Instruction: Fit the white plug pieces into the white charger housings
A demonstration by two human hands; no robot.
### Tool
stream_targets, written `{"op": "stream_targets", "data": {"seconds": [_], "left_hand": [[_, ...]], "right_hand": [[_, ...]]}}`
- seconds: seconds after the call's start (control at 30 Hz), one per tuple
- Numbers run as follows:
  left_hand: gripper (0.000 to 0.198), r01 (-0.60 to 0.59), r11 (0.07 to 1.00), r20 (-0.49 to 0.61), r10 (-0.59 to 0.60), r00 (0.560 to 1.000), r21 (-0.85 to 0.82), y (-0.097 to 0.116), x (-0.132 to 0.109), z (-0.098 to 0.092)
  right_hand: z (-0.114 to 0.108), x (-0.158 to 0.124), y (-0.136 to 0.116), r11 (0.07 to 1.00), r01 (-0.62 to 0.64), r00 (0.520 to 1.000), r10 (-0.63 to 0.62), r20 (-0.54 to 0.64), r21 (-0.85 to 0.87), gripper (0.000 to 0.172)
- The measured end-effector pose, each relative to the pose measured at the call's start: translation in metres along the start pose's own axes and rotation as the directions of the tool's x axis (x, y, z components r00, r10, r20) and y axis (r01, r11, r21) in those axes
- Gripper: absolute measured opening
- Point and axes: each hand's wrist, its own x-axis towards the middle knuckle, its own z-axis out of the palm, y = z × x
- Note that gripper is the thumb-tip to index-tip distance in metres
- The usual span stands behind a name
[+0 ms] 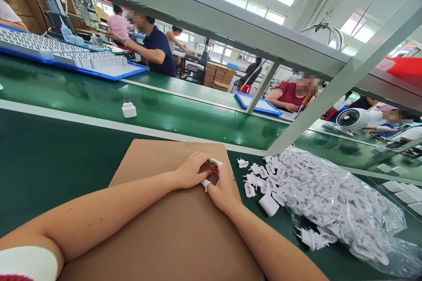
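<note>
In the head view, the left hand [193, 170] and right hand [223, 191] met at the curved fingers over the cardboard sheet [168, 232]; whether they pinched anything could not be determined. The loose white plug parts [279, 196] lay right of the right hand, the nearer one, beside a plastic bag [349, 202] elongated toward lower right.

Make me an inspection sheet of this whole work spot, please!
Surface: glossy green tabletop under a flat brown cardboard sheet.
Job's things: white plastic plug parts, loose and in a crumpled clear plastic bag.
Clutter: one boxy white plastic plug standing apart.
Hands: left hand and right hand close together over the sheet; anything held can't be told.
Cables: thin pale cables looped overhead.
Surroundings: co-workers, round white fan.
</note>
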Motion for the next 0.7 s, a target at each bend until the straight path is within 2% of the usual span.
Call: {"op": "stream_targets", "data": {"seconds": [0.7], "left_hand": [[0.02, 0.002, 1.0, -0.005, -0.002, 1.0, 0.003, -0.0044, -0.001, 0.0016]], "right_hand": [[0.0001, -0.0003, -0.001, 1.0, 0.031, 1.0, -0.031, 0.003, 0.004, 0.059]]}}
